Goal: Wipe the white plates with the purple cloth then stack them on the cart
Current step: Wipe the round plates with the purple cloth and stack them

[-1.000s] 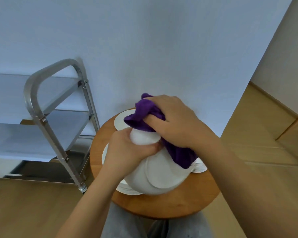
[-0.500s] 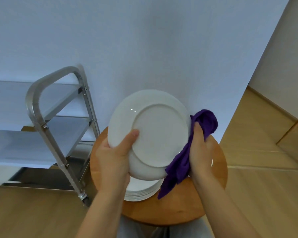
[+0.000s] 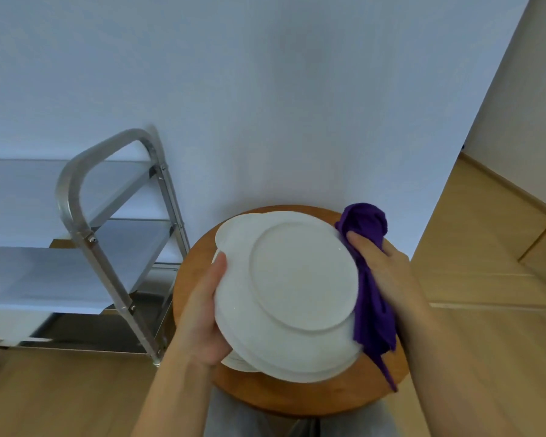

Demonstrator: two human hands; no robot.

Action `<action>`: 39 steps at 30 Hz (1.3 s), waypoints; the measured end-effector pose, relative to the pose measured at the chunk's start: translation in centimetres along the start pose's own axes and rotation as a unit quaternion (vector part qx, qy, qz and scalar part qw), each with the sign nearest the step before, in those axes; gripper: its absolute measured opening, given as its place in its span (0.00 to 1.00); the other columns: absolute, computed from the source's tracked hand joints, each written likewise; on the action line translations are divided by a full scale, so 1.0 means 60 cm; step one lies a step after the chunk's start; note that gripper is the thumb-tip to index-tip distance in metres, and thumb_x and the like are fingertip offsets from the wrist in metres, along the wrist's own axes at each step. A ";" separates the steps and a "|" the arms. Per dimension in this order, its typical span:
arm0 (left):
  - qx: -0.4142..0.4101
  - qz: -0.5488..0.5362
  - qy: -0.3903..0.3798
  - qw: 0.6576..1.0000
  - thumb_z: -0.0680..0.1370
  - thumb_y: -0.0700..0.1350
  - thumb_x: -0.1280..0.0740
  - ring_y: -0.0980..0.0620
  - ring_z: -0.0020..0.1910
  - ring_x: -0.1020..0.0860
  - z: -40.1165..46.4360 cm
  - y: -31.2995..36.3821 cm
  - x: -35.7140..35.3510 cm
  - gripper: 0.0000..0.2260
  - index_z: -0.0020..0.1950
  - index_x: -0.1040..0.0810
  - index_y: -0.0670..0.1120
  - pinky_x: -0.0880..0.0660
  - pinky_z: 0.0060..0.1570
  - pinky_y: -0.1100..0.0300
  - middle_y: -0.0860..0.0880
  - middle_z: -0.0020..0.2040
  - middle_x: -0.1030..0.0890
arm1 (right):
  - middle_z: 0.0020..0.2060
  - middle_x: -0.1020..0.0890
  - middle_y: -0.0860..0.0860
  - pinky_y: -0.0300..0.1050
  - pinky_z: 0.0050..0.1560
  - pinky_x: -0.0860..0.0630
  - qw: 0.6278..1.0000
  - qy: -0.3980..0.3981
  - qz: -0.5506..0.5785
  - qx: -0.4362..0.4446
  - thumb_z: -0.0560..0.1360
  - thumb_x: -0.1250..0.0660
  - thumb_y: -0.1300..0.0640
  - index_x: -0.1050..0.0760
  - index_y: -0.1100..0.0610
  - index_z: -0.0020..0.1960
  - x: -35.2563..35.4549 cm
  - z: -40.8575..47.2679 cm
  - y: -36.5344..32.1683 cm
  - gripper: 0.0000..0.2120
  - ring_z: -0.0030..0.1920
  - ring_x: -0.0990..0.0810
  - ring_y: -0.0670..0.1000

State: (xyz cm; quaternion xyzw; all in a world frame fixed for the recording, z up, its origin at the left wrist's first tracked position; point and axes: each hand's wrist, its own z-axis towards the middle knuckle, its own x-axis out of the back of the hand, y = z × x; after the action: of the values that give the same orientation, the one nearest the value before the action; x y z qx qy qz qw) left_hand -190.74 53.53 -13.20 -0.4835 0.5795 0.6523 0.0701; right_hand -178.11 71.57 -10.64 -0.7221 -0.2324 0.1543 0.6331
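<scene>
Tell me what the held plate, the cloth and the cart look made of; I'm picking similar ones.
Plate: likely glazed ceramic or porcelain, white and smooth with a faint sheen and a raised foot ring; melamine can't be excluded.
Cloth: purple, soft and fuzzy, matte, probably microfibre or terry.
Cart: silvery tubular frame with bolted joints, looks like brushed stainless steel, possibly aluminium.

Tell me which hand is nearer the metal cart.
Left. The left hand grips the white plate on the side facing the cart; the right hand, holding the purple cloth, is beyond the plate.
</scene>
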 end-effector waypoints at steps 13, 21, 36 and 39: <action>-0.111 0.172 0.171 0.964 0.59 0.62 0.34 0.48 0.47 0.19 0.002 -0.082 -0.083 0.23 0.52 0.26 0.57 0.21 0.35 0.58 0.50 0.47 0.18 | 0.56 0.22 0.48 0.58 0.62 0.28 0.993 0.069 0.001 0.093 0.79 0.42 0.48 0.29 0.46 0.61 -0.103 -0.070 0.078 0.12 0.59 0.25 0.53; -0.167 0.342 0.091 0.920 0.62 0.66 0.40 0.63 0.44 0.19 -0.012 -0.091 -0.080 0.21 0.50 0.25 0.58 0.21 0.40 0.68 0.64 0.40 0.18 | 0.46 0.20 0.41 0.44 0.51 0.24 0.988 -0.110 -0.015 0.106 0.78 0.43 0.41 0.27 0.40 0.53 -0.083 -0.034 -0.004 0.09 0.47 0.21 0.44; -0.233 0.717 -0.102 0.649 0.73 0.71 0.59 0.66 0.51 0.25 0.003 -0.056 -0.038 0.23 0.66 0.39 0.74 0.34 0.49 0.70 0.67 0.55 0.23 | 0.40 0.16 0.53 0.48 0.38 0.20 0.979 -0.033 0.198 -0.023 0.72 0.35 0.60 0.24 0.54 0.51 -0.058 -0.053 0.053 0.08 0.42 0.17 0.55; -0.292 0.632 0.085 0.713 0.74 0.71 0.52 0.62 0.68 0.35 0.016 -0.050 0.004 0.23 0.68 0.40 0.70 0.39 0.67 0.58 0.66 0.69 0.33 | 0.42 0.17 0.55 0.51 0.41 0.22 0.962 -0.020 0.260 -0.079 0.72 0.37 0.59 0.24 0.56 0.51 -0.035 -0.035 0.067 0.08 0.43 0.19 0.56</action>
State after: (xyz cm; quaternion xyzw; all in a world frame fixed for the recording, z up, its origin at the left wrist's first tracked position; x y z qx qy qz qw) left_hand -189.43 55.15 -15.60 -0.0543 0.5340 0.6375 -0.5526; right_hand -178.21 68.33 -14.41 -0.8023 -0.0607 0.3095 0.5068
